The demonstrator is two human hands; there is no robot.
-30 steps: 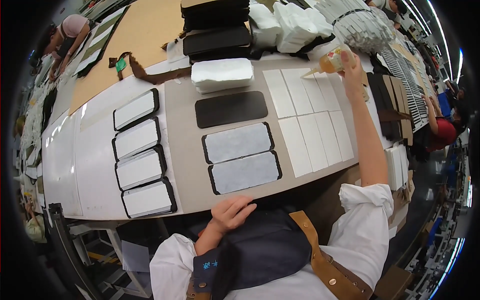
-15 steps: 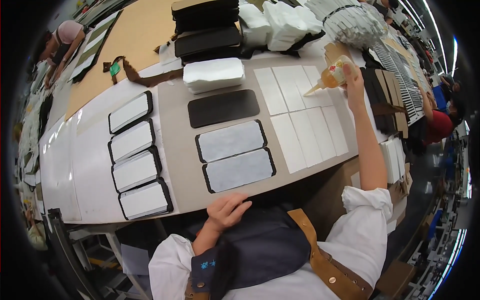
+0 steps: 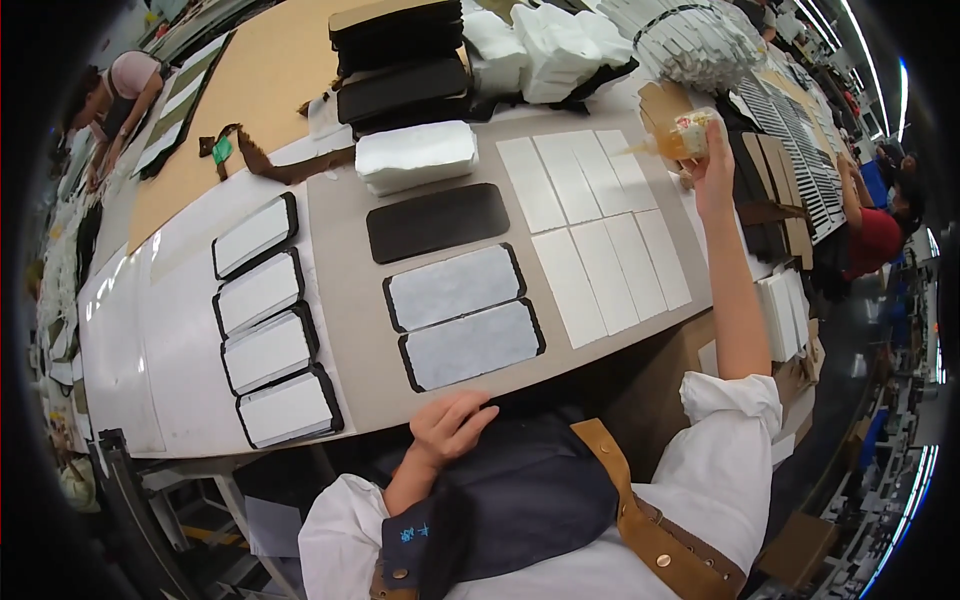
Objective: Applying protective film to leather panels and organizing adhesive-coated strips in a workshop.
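My right hand is wrapped round a clear squeeze bottle of yellowish liquid. Its thin nozzle, smeared by motion, points left over the far row of white rectangular cards, which lie edge to edge in two rows. My left hand rests at the table's near edge, fingers curled together with nothing visible in them. Just beyond it lie two black-bordered panels with pale grey faces. A plain black panel lies farther off.
A white stack stands behind the black panel, with piles of black pieces beyond. Several black-edged white pieces form a column at left. Cardboard pieces lie at right. Other people work at the far left and right.
My right hand has lifted the bottle slightly up and away, and its nozzle has swung from slanting down to nearly level. My left hand stays by the table edge.
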